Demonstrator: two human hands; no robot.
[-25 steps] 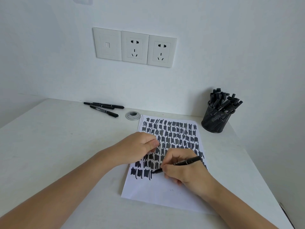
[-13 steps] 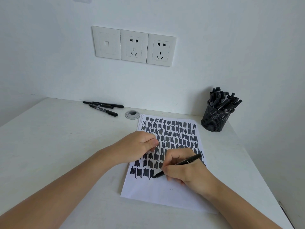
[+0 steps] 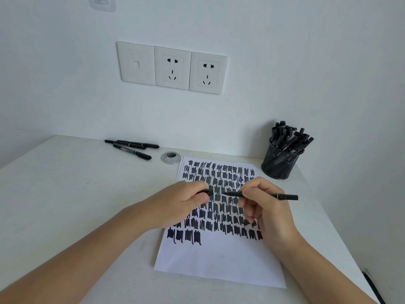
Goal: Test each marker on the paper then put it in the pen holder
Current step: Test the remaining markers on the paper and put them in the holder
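A white paper (image 3: 219, 257) covered with rows of black scribbles lies on the desk. Above it my right hand (image 3: 267, 207) pinches a black marker (image 3: 282, 196), held level with its bare tip pointing left. My left hand (image 3: 184, 202) grips the marker's black cap (image 3: 209, 192) between thumb and fingers, a short gap from the tip. A black mesh pen holder (image 3: 279, 164) full of black markers stands at the back right. Three loose black markers (image 3: 131, 147) lie at the back left of the desk.
A round grey cable grommet (image 3: 171, 157) sits in the desk just behind the paper's top left corner. Wall sockets (image 3: 173, 68) are mounted above. The desk's right edge (image 3: 341, 244) runs close to my right forearm.
My right hand lifted the marker off the lower part of the paper and turned it level. My left hand rose from the paper, now holding the cap facing the tip.
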